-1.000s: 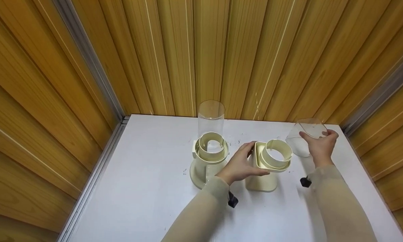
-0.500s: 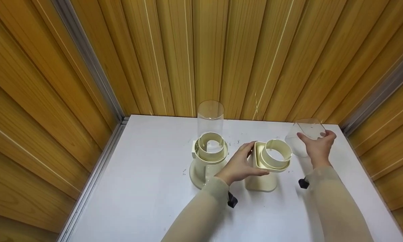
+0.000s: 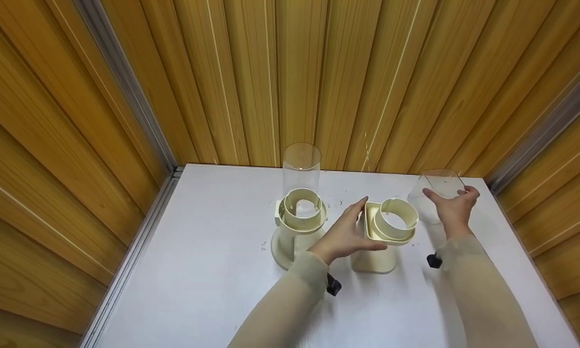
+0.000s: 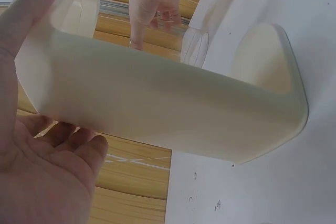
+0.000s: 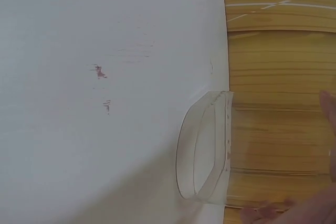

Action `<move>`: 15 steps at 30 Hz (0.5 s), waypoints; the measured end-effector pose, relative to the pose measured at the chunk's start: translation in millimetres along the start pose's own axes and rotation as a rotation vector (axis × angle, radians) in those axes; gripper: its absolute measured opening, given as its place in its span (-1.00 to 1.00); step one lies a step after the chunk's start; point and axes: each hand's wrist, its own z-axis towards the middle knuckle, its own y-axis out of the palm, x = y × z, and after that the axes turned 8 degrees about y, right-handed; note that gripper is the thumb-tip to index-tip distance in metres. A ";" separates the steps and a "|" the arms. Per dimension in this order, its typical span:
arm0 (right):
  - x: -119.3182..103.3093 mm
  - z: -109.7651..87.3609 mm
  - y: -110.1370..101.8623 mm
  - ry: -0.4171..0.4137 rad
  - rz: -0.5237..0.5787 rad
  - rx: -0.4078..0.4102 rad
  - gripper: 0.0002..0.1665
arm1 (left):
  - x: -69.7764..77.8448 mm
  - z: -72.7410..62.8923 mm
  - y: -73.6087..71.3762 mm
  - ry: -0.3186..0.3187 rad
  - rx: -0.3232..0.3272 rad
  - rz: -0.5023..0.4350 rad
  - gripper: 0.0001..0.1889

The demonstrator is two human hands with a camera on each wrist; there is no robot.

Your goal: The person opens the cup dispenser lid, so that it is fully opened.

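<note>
My left hand grips the upper part of a cream plastic stand with a round collar on top, thumb on the near side and fingers on the far side. The left wrist view shows the tall body of this stand, its foot on the table. At the back right, my right hand holds a clear container with one rounded side, thumb and fingers spread across its upper part. The container's lower end rests on the white table in the right wrist view, where the hand shows only at the edge.
A second cream stand with a round base and collar stands to the left of my left hand. Behind it rises a clear cylinder. The white table backs onto a wood-panelled wall, with a metal rail along the left.
The right hand has shifted slightly left along with the clear container. The left hand keeps its grip on the stand, and the head view has shifted a little.
</note>
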 end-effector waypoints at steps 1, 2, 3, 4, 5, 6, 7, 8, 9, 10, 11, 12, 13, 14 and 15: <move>-0.6 -0.3 0.0 -0.010 -0.009 -0.003 0.65 | 1.6 0.1 -1.0 0.005 -0.003 0.003 0.44; -1.0 -0.2 0.0 -0.020 -0.016 -0.007 0.65 | 3.6 0.2 -2.1 0.011 -0.006 0.006 0.45; -1.4 -0.4 -0.1 -0.032 -0.025 -0.010 0.66 | 5.8 0.0 -3.3 0.019 -0.005 0.014 0.47; -1.9 -0.9 -0.3 -0.042 -0.037 -0.013 0.66 | 8.9 -0.6 -4.8 0.028 -0.004 0.021 0.48; -2.4 -1.6 -0.6 -0.053 -0.047 -0.016 0.67 | 12.4 -1.3 -6.7 0.038 -0.002 0.027 0.49; -2.9 -2.1 -1.1 -0.064 -0.055 -0.017 0.67 | 16.3 -2.6 -9.2 0.047 -0.001 0.033 0.49; -3.6 -2.7 -1.7 -0.071 -0.065 -0.015 0.69 | 21.3 -4.4 -12.0 0.056 0.001 0.035 0.49; -4.5 -3.0 -2.6 -0.078 -0.072 -0.013 0.69 | 26.3 -6.2 -15.2 0.069 0.003 0.040 0.48; -5.8 -3.8 -3.6 -0.085 -0.081 -0.009 0.70 | 31.5 -8.2 -18.8 0.086 0.008 0.044 0.47; -7.5 -4.6 -4.9 -0.093 -0.088 -0.005 0.71 | 37.2 -10.5 -23.2 0.098 0.008 0.048 0.45; -9.4 -5.4 -6.3 -0.100 -0.094 -0.002 0.72 | 42.7 -12.6 -27.9 0.116 0.012 0.048 0.44; -11.7 -5.9 -7.9 -0.107 -0.100 0.002 0.72 | 48.1 -14.6 -32.9 0.136 0.013 0.050 0.42; -14.2 -6.4 -9.7 -0.116 -0.106 0.004 0.72 | 53.4 -16.5 -38.2 0.155 0.016 0.052 0.41; -16.8 -6.7 -11.6 -0.127 -0.112 0.006 0.72 | 58.0 -18.0 -43.9 0.177 0.019 0.057 0.39; -19.5 -7.5 -13.4 -0.141 -0.118 0.007 0.71 | 62.4 -19.3 -49.8 0.198 0.025 0.061 0.38</move>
